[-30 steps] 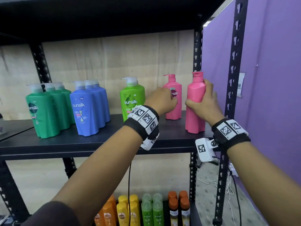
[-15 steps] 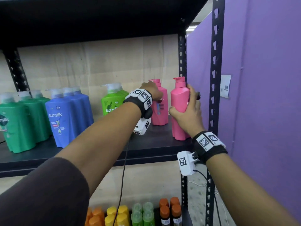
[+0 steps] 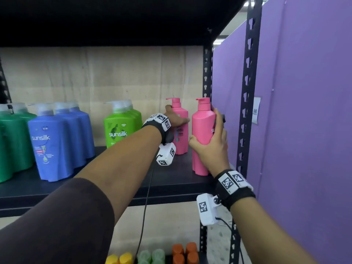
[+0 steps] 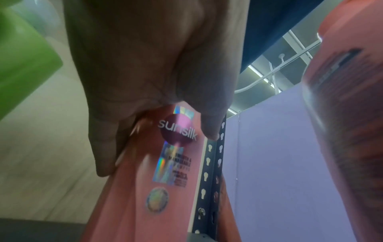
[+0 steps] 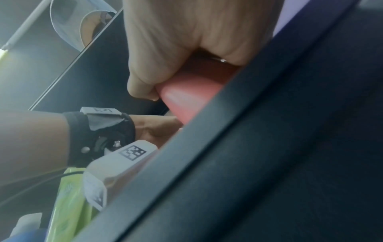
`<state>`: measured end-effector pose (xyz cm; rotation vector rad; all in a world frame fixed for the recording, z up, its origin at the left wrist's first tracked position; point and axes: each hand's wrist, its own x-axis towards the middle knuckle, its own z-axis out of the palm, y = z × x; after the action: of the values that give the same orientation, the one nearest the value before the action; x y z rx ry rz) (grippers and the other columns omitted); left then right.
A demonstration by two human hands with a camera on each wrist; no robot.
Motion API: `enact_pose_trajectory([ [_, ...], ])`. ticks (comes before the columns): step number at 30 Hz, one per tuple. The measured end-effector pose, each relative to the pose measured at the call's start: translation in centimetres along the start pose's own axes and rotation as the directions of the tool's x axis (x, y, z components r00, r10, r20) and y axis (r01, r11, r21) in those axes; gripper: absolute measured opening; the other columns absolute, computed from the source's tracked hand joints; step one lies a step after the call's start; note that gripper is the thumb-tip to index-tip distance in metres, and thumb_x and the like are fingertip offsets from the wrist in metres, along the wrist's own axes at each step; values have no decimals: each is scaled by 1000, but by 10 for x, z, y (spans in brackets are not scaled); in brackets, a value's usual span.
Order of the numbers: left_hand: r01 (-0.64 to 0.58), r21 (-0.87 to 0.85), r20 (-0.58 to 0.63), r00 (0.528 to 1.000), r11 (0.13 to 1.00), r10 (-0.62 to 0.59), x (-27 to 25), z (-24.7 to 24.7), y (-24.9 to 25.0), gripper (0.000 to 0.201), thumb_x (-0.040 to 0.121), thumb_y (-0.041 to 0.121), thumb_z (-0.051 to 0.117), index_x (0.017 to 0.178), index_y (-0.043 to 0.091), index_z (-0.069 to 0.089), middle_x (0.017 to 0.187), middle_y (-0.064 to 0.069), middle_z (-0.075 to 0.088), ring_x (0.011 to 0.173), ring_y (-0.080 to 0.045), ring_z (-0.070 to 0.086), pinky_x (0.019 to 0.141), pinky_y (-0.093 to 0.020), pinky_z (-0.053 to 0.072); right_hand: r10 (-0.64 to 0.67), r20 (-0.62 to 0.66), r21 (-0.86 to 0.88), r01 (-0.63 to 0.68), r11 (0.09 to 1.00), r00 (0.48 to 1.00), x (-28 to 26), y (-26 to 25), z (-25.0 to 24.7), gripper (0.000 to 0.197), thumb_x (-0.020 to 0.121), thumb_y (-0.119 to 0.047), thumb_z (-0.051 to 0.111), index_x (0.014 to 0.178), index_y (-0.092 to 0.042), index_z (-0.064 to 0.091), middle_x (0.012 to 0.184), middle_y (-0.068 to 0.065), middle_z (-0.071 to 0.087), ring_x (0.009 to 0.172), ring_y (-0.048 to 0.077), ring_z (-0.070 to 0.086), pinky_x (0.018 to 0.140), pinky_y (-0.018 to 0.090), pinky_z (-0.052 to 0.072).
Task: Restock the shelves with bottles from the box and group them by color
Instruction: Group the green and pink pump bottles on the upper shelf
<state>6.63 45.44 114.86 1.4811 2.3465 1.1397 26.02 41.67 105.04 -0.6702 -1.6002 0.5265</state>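
Two pink pump bottles stand upright at the right end of the black shelf [image 3: 171,183]. My left hand [image 3: 176,119] grips the rear pink bottle [image 3: 181,141] round its shoulder; in the left wrist view its fingers and thumb wrap the pink body [image 4: 165,163] above the sunsilk label. My right hand [image 3: 211,147] grips the front pink bottle [image 3: 202,130] round its middle, close to the shelf's right post [image 3: 207,77]. The right wrist view shows fingers curled over a pink edge [image 5: 186,91].
Light green bottles [image 3: 120,130], blue bottles [image 3: 55,140] and dark green bottles [image 3: 13,141] stand in groups to the left. A purple partition [image 3: 304,111] flanks the right posts. Small yellow, green and orange bottles [image 3: 181,253] fill the shelf below.
Both pink bottles have been pushed further back and rightward on the shelf, hands still holding them. My left arm has stretched deeper in, and my view has shifted right.
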Motion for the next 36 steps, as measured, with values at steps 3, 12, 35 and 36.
enact_pose_trajectory([
  [3, -46, -12, -37, 998, 999, 46, 7, 4, -9, 90, 86, 45, 78, 145, 11, 19, 117, -10, 55, 105, -31, 62, 89, -38, 50, 11, 12, -2, -11, 1000, 1000, 0, 1, 1, 105, 74, -41, 76, 155, -53, 10, 126, 5, 46, 110, 34, 53, 99, 53, 49],
  [12, -107, 148, -24, 994, 983, 111, -15, -4, -7, 87, 91, 48, 72, 147, 10, 18, 120, -13, 62, 97, -31, 62, 80, -36, 46, 31, 57, 6, -32, 999, 998, -2, -3, -1, 107, 77, -40, 76, 155, -54, 5, 125, 7, 53, 102, 39, 60, 92, 56, 54],
  [35, -96, 104, -14, 995, 990, 98, -66, -11, 1, 87, 92, 47, 73, 150, 11, 19, 119, -11, 63, 93, -27, 61, 75, -35, 48, -8, 67, -12, 9, 1000, 998, -3, 0, -4, 107, 78, -41, 77, 156, -52, 4, 125, -1, 43, 112, 39, 56, 99, 58, 48],
  [36, -95, 102, -17, 995, 990, 97, -67, -11, 2, 87, 91, 47, 73, 150, 12, 19, 120, -11, 63, 94, -28, 62, 75, -35, 47, -5, 69, -10, 6, 1000, 998, -3, 0, -5, 107, 78, -41, 77, 156, -52, 4, 126, -1, 43, 112, 39, 56, 100, 58, 48],
])
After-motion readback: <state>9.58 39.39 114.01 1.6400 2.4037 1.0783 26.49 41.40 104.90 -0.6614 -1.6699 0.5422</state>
